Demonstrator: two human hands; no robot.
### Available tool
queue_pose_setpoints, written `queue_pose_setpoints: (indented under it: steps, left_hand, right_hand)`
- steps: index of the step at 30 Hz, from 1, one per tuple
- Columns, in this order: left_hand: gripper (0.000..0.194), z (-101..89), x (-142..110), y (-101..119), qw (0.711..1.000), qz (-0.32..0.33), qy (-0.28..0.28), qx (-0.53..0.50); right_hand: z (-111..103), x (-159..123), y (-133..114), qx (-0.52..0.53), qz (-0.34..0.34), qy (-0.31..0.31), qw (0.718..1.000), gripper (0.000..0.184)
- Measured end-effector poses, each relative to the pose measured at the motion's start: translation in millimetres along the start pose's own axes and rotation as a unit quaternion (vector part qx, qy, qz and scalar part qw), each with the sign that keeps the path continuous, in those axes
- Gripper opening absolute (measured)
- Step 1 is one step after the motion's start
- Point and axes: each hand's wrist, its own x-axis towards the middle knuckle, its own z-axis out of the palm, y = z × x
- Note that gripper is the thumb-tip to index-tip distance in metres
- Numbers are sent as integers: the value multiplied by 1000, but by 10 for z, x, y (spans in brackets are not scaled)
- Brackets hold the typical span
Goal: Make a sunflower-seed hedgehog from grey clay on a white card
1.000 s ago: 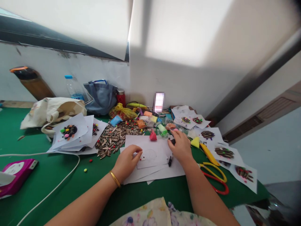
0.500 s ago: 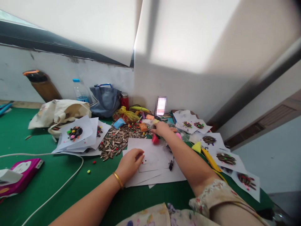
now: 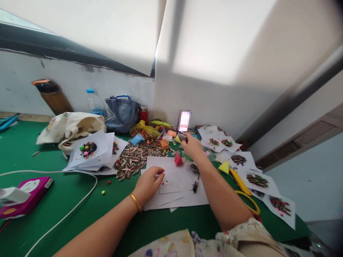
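Green tabletop (image 3: 184, 216): it is stretching wall to edge; clock hours are counting from the drawing sheet (image 3: 177, 186), which is lying on larger white paper.
Left hand (image 3: 148, 184): it is resting at the sheet's nine o'clock edge, fingers curling loosely, a gap showing at the thumb.
Right hand (image 3: 192, 145): it is reaching to one o'clock, touching a greyish packet (image 3: 182, 136); whether the fingers are gripping it, I cannot tell.
Striped seeds (image 3: 136, 157): they are spreading at ten o'clock.
Decorated cards (image 3: 257, 180): they are fanning between one and three.
Purple box (image 3: 29, 194): it is sitting at nine.
Blue-grey bag (image 3: 123, 116): it is leaning near the wall, between ten and eleven.
White panel (image 3: 209, 46): it is hanging at twelve, catching light and shadow.
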Motion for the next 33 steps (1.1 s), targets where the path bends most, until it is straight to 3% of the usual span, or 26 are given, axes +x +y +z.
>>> queue_pose_setpoints:
  steps: [2, 5, 7, 10, 16, 21, 25, 28, 30, 33]
  left_hand:
    - [23, 4, 11, 2, 998, -12, 17, -53]
    - [32, 14, 21, 29, 982, -22, 30, -187]
    - [35, 16, 17, 64, 963, -23, 22, -267]
    - [26, 0, 3, 119, 951, -35, 18, -306]
    - [24, -65, 3, 186, 949, -68, 35, -306]
    - [25, -81, 6, 240, 929, -85, 14, -361]
    - [26, -80, -3, 258, 929, -92, 7, -358]
    - [27, -70, -11, 254, 931, -90, 5, -355]
    - [27, -62, -14, 248, 931, -91, 0, -354]
    - [25, -58, -13, 238, 937, -90, -13, -338]
  right_hand:
    - [-13, -260, 4, 251, -18, 26, 968, 43]
    - [69, -700, -64, 504, -42, -47, 861, 38]
    - [155, -949, -134, 567, -48, -102, 816, 35]
    - [260, -1151, -212, 609, -59, -154, 776, 29]
    - [339, -1104, -233, 652, -42, -162, 740, 44]
    - [408, -1091, -250, 649, -45, -112, 752, 36]
    - [400, -1169, -249, 566, -94, -58, 817, 32]
    - [368, -1219, -233, 474, -160, -13, 866, 44]
    - [354, -1238, -223, 443, -179, -5, 879, 49]
    - [343, -1251, -211, 420, -188, 7, 888, 43]
